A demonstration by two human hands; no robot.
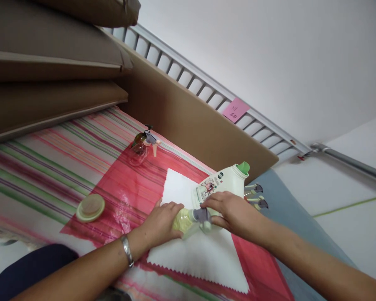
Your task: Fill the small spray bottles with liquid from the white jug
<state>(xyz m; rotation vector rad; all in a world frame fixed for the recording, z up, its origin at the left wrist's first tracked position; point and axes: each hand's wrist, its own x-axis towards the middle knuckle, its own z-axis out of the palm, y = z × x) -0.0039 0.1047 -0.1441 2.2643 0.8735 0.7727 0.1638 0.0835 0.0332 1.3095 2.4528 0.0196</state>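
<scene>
Bare forearms [90, 266] reached over a white cloth [203, 259], where a spray bottle [186, 221] pointed its head [202, 215] toward three o'clock. The left hand [163, 221] curled around the bottle; the right hand [233, 212] pinched its head. Steadying the bottle firmly seemed wisest, clear of the jug [228, 179] between one and two o'clock.

A striped cloth [53, 161] carries a translucent red sheet [141, 190] towards six o'clock; at eight o'clock, a round pale-green dish [90, 207] overlaps the sheet's edge.
</scene>
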